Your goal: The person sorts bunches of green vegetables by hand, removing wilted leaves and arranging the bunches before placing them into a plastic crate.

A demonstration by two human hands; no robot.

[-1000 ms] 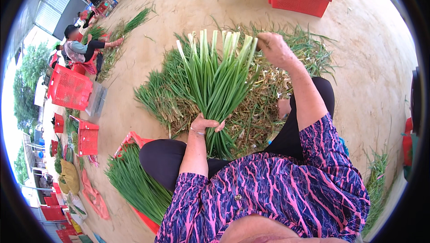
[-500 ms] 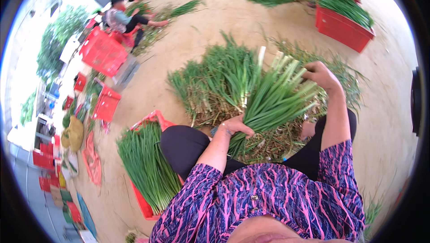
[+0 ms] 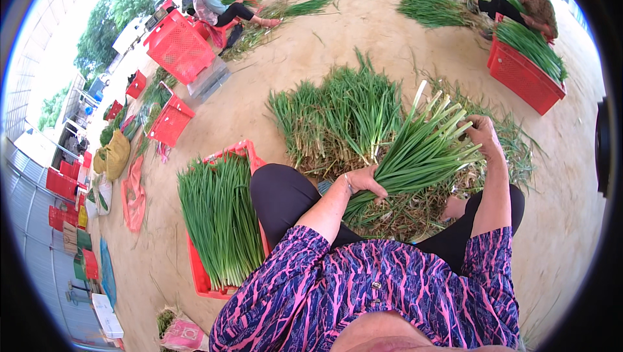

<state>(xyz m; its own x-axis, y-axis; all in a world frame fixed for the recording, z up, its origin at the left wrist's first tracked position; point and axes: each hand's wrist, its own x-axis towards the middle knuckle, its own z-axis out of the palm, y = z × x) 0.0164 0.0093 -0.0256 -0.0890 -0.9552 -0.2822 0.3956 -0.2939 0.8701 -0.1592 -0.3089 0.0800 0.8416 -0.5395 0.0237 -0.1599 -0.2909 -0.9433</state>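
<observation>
My left hand (image 3: 368, 182) is wrapped round the leafy lower part of a bundle of green onions (image 3: 422, 154), which slants up to the right in front of me. At its pale stalk ends, my right hand (image 3: 482, 133) has bent fingers pinching at the outer stalks; the fingertips are partly hidden. Beyond the bundle stands a heap of untrimmed green onions (image 3: 337, 115) with dry, brownish bases. Loose trimmings (image 3: 405, 212) lie on the ground between my legs.
Left of my knee sits a red crate (image 3: 202, 280) filled with green onions. Another loaded red crate (image 3: 525, 76) stands far right beside a seated person (image 3: 538, 8). Far left are stacked red crates (image 3: 178, 47), a second seated person (image 3: 217, 5) and yellow sacks (image 3: 115, 155).
The whole view has swung, so the scene sits farther right and more of the far people shows. My left hand keeps its hold; my right hand stays at the stalk ends, its fingers more drawn together.
</observation>
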